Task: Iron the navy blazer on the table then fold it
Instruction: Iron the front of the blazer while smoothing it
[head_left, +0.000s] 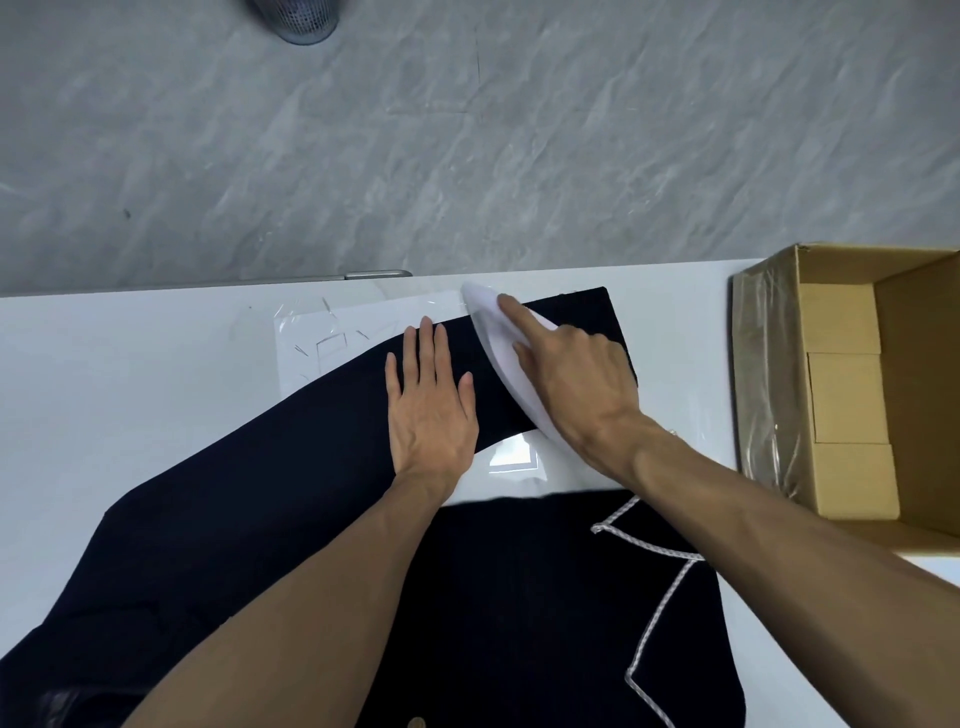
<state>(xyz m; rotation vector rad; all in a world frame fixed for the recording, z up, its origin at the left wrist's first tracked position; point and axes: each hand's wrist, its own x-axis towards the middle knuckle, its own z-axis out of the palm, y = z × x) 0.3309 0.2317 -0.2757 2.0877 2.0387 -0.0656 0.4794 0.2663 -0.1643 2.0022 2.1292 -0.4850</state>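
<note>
Navy blazer lies flat on white table, body at near edge, white-trimmed lapel to right. Sleeve stretched diagonally toward far right. Left hand flat on sleeve, fingers straight and close together, pressing cloth. Right hand grips small white iron, index finger extended along top, tip pointing away; iron rests on sleeve near cuff. Open cardboard box on table at right. Mesh bin on grey floor beyond.

blazer: matt navy cloth, white stitched trim
iron: smooth white plastic
worktop: glossy white
box: matt brown cardboard
floor: grey marbled, smooth
</note>
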